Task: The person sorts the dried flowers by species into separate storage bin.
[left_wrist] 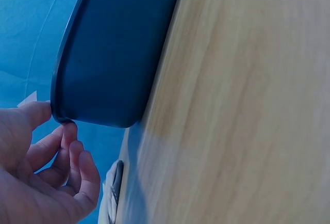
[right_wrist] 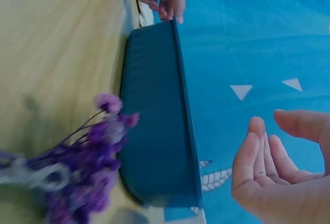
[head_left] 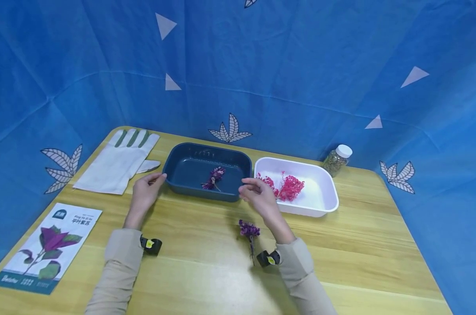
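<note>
My left hand (head_left: 144, 194) pinches the left rim of a dark blue rectangular basin (head_left: 200, 194); the left wrist view shows the thumb at the rim and a fingertip just under it. Inside the basin lies a small tied bunch of purple dried flowers (head_left: 214, 178). At the basin's right end hovers my right hand (head_left: 261, 199), its fingers loosely bent and holding nothing; in the right wrist view a gap shows between thumb and fingertips. A second purple bunch (head_left: 248, 229), tied with pale string, is on the table just in front of that hand.
Right of the basin stands a white tray (head_left: 320, 192) with pinkish-red dried flowers (head_left: 290, 188). Behind it is a white-capped jar (head_left: 336, 161). A white glove (head_left: 111, 164) with green-striped fingers and a plant-printed packet (head_left: 50, 247) lie at left. Blue cloth (head_left: 301, 78) hangs behind the table.
</note>
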Motion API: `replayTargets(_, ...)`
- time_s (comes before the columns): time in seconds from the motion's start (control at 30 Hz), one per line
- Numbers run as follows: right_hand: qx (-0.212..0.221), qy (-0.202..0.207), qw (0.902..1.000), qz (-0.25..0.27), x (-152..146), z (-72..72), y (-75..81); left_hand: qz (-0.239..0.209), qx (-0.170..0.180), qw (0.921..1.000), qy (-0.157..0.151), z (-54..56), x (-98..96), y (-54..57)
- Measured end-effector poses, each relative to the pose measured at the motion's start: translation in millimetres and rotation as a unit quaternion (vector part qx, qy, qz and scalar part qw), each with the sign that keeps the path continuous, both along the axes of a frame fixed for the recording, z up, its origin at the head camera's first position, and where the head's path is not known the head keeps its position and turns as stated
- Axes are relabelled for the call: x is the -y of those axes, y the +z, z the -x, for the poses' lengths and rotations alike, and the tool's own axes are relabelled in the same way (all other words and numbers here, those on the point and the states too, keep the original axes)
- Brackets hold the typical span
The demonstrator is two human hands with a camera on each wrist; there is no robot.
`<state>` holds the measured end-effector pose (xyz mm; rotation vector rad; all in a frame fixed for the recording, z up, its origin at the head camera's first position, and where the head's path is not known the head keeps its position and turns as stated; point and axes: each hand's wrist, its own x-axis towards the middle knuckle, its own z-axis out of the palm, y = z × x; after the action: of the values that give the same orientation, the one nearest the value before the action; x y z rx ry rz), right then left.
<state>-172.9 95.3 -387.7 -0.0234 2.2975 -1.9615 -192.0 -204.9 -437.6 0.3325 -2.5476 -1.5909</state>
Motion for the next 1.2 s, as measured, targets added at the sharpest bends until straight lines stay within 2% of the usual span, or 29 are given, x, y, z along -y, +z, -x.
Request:
replayTargets(0.3, 0.017, -0.022, 0.9995, -0.011, -21.3, -26.3, -12.3, 0.0, -0.002, 1.0, -0.002, -0.5, 0.3, 0.8)
replayTargets(0.53, 0.04, -0.043, 0.9981, -0.018, -28.3, -49.7, -24.9, 0.001, -0.004, 1.0, -0.002, -0.2, 0.8, 2.4)
replayTargets(0.8, 0.071, -0.055, 0.9959, -0.013, -31.8, -74.8, -43.4, -0.002, 0.01, 0.9999, -0.005, -3.3, -0.4, 0.2)
replayTargets(0.97, 0.072, -0.039, 0.9957, -0.043, -30.9, -81.8, -50.0, -0.006, 0.004, 1.0, -0.007, -3.5, -0.6, -0.3)
replayTargets(1.2, 0.067, -0.008, 0.9939, -0.087, -31.1, -84.5, -58.9, -0.006, 0.004, 1.0, -0.007, -2.1, -0.3, -0.8)
